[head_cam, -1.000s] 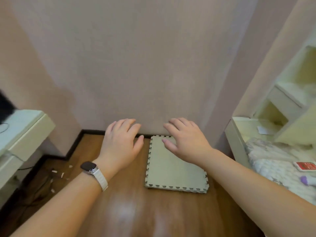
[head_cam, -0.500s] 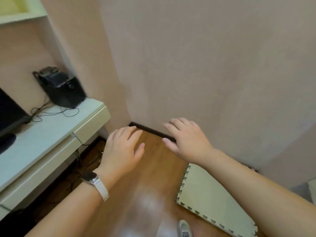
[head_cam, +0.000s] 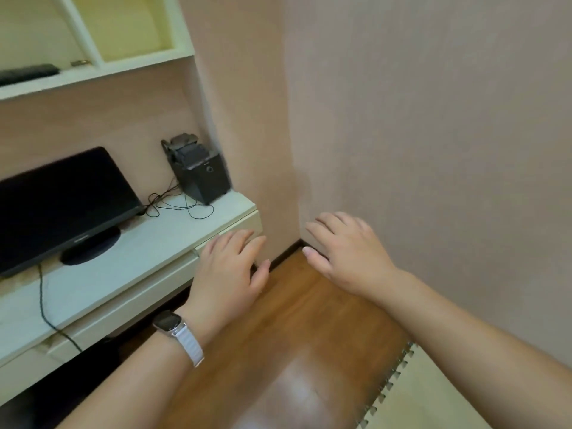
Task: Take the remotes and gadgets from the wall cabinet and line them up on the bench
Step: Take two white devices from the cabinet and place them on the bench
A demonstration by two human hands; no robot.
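Note:
The pale wall cabinet (head_cam: 145, 61) hangs at the top left. In its left compartment lies a long black remote (head_cam: 28, 73), with a small dark gadget (head_cam: 80, 62) to its right. The right compartment looks bare. My left hand (head_cam: 229, 274), with a watch on the wrist, floats palm down with straight fingers over the right end of the white bench (head_cam: 130, 261). My right hand (head_cam: 346, 252) hovers palm down over the wooden floor near the wall corner. Both hands hold nothing.
On the bench stand a black monitor (head_cam: 58, 199) and a black speaker (head_cam: 201, 171) with loose cables (head_cam: 179, 202). A foam mat (head_cam: 433, 397) lies on the floor at the bottom right. The pink wall (head_cam: 433, 119) fills the right side.
My view has swung left and up: the foam mat slid to the bottom right, and the bench, monitor and wall cabinet came into sight. Both hands stay open in front of me.

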